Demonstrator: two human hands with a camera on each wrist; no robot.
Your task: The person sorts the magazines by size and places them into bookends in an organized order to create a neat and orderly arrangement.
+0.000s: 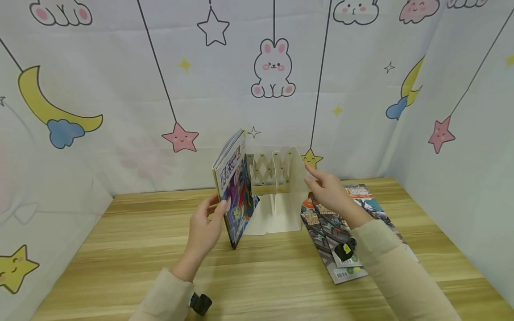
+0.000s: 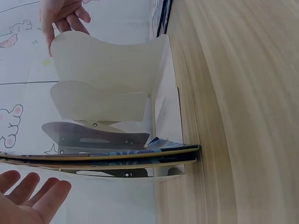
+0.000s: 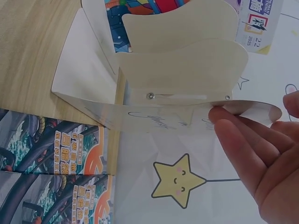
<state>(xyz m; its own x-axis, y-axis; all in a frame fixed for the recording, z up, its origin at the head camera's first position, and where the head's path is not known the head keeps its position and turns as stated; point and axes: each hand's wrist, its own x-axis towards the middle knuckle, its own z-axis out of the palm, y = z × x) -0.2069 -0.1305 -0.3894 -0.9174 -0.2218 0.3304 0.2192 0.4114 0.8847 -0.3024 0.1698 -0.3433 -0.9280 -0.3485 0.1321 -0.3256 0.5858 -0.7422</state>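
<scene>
A cream folding book rack (image 1: 283, 213) with upright dividers and a criss-cross back stands on the table. Magazines (image 1: 234, 187) with a colourful cover stand upright in its leftmost slot, against the left end panel (image 2: 174, 173). My left hand (image 1: 206, 223) is at the outer left side of that panel, fingers loosely extended and curled round nothing. On the rack's other side, my right hand (image 1: 331, 194) touches the outer face of the right end panel (image 3: 163, 114) with its fingertips, near the upper edge. The slots between the other dividers (image 2: 103, 100) hold nothing.
Two overlapping magazines (image 1: 335, 263) lie flat on the wooden table (image 1: 152, 249) to the right, partly under my right forearm. Behind the table hangs a white curtain (image 1: 225, 98) printed with stars, rabbits and moons.
</scene>
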